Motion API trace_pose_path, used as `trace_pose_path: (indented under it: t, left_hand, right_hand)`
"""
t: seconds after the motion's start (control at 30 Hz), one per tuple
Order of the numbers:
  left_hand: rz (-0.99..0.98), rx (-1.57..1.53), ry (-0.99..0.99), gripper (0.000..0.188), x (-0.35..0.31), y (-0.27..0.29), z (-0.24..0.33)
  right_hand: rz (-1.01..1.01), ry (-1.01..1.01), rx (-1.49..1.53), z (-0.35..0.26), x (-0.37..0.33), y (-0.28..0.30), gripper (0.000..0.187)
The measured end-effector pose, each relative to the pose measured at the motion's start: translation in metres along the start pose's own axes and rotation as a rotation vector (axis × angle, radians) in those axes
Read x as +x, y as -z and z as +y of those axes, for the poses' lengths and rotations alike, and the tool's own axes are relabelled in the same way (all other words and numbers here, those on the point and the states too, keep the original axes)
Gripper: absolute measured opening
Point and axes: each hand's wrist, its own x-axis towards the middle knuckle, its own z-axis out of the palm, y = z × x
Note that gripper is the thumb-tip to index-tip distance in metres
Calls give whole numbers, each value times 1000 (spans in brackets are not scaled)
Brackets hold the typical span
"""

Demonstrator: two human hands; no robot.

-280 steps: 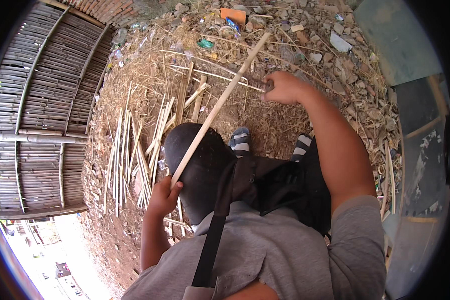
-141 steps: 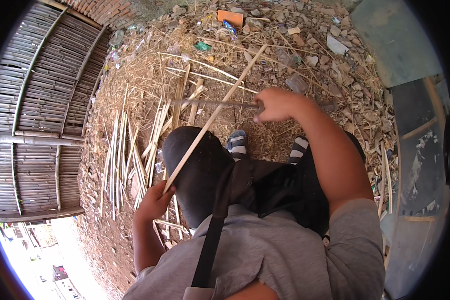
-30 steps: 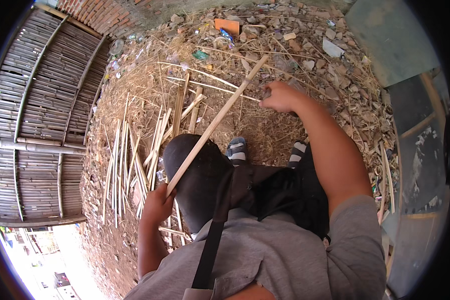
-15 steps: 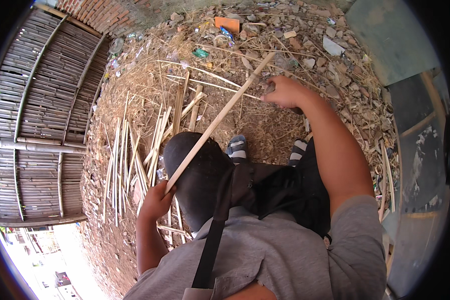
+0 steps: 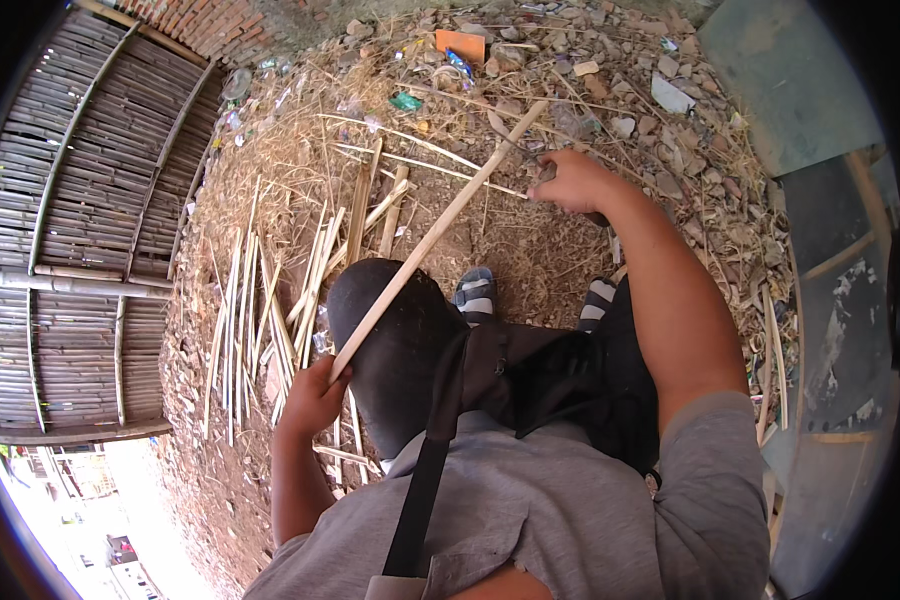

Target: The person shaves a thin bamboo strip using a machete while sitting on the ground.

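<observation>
My left hand point(image 5: 313, 398) is closed round the lower end of a long, pale bamboo strip point(image 5: 438, 232). The strip slants up and away to the right, passing over my dark-clad left knee point(image 5: 385, 290). Close to its far end, my right hand point(image 5: 577, 182) is closed on a knife point(image 5: 546, 171). Its thin dark blade reaches toward the strip and is hard to make out; whether it touches cannot be seen. Most of the handle is hidden in my fingers. Several cut bamboo strips point(image 5: 236, 330) lie on the ground to the left.
A bamboo-slat panel point(image 5: 80, 160) stands at the left. Stone rubble point(image 5: 620, 125), dry straw and litter spread across the far ground, with an orange piece point(image 5: 460, 46) among them. Grey-green sheets point(image 5: 785, 85) line the right. My sandalled foot point(image 5: 475, 293) is between strips and straw.
My right hand with the knife has barely shifted at the strip's far end. The strip stays in my left hand at nearly the same slant.
</observation>
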Motion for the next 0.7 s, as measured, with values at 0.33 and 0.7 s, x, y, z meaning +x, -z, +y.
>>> trace_pose_path:
  t: [0.33,0.7]
  left_hand:
    - [5,11,75,24,-6,-2,4]
    - [-13,27,39,26,-3,2,11]
  right_hand:
    - [-258,415,-360,-51,-30,-33,43]
    - [-240,321,-342,-44,-20,-44,41]
